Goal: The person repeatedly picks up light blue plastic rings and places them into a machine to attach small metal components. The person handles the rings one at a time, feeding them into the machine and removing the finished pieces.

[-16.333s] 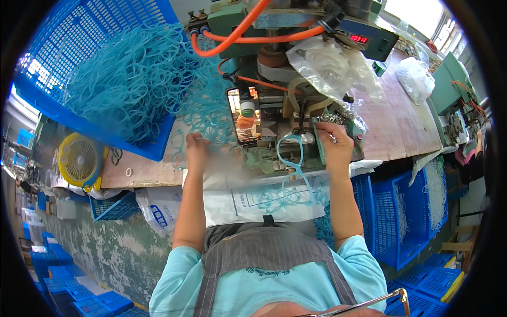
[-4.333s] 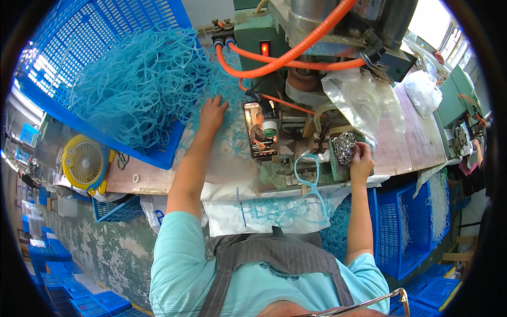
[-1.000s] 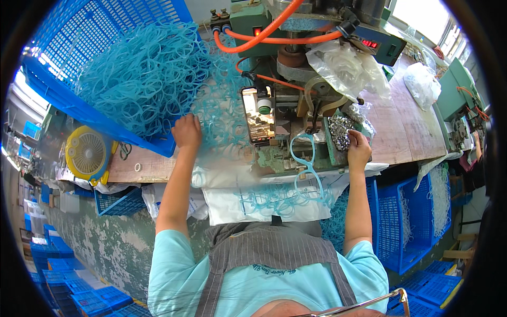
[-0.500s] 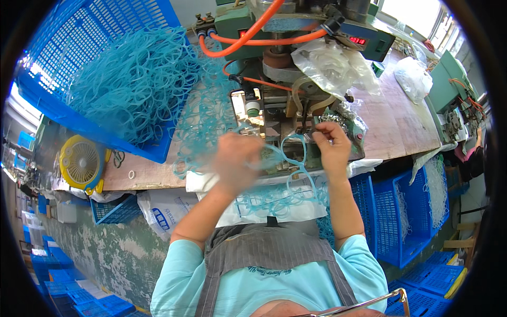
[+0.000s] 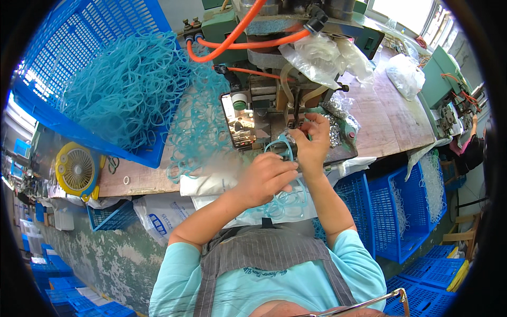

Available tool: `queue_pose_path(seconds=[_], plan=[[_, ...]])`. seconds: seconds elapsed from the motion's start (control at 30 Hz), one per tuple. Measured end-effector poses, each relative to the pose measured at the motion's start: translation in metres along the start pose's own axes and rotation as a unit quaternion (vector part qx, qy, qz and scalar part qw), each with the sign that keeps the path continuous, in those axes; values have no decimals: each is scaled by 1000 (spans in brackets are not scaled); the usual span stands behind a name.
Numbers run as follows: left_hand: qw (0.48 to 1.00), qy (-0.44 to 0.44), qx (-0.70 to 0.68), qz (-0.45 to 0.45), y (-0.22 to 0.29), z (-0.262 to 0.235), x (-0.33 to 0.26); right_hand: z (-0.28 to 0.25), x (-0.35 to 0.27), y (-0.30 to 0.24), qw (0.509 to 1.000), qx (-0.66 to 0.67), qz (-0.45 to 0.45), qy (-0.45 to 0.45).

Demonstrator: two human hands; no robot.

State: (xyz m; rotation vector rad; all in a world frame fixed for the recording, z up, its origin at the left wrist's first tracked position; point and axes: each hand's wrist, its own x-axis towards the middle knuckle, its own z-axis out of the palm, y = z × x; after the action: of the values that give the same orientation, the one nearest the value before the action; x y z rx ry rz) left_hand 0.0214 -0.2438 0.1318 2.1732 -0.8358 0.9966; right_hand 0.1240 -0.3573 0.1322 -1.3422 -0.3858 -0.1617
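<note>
Under the head of a green bench press (image 5: 264,87), a translucent teal eyeglass frame (image 5: 271,144) is held between both hands. My left hand (image 5: 266,178) has its fingers closed on the near side of the frame. Beside the tooling, my right hand (image 5: 313,141) pinches the frame's far side with thumb and forefinger; its other fingers are curled. Small metal parts (image 5: 335,132) lie heaped right of that hand. More teal frames (image 5: 282,207) rest on the white cloth over my lap, partly hidden by my left hand.
A blue crate (image 5: 68,119) heaped with teal frames stands at the left, with loose frames (image 5: 195,127) beside it. A phone (image 5: 240,124) leans by the press. Orange hoses (image 5: 248,45) cross above. A yellow fan (image 5: 77,170) sits far left; blue crates (image 5: 388,216) stand at right.
My left hand has moved right, close to my right hand. The right hand and frame have shifted slightly left in the picture. The whole view has shifted a little.
</note>
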Motion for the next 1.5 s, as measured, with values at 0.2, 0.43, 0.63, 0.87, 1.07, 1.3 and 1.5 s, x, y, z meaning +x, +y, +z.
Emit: queue_pose_path(seconds=[0.2, 0.43, 0.63, 0.87, 1.07, 1.3, 1.5], plan=[[999, -37, -26, -4, -8, 3, 7, -30, 15, 29, 974, -187, -120, -40], [999, -26, -37, 0, -14, 7, 6, -137, 62, 91, 930, -360, 26, 74], [999, -30, -38, -11, -13, 6, 6, -136, 46, 110, 780, -595, -187, -58], [991, -33, 120, 40, -21, -9, -9, -127, 45, 109, 782, -586, -210, -25], [940, 30, 296, -168, -111, -53, -70, -127, 43, 103, 842, -503, -196, -4], [804, -191, 444, -347, -167, -81, -126, -124, 39, 99, 868, -438, -228, 47], [832, -115, 517, -163, -157, -110, -115, -127, 37, 102, 889, -433, -132, 66]])
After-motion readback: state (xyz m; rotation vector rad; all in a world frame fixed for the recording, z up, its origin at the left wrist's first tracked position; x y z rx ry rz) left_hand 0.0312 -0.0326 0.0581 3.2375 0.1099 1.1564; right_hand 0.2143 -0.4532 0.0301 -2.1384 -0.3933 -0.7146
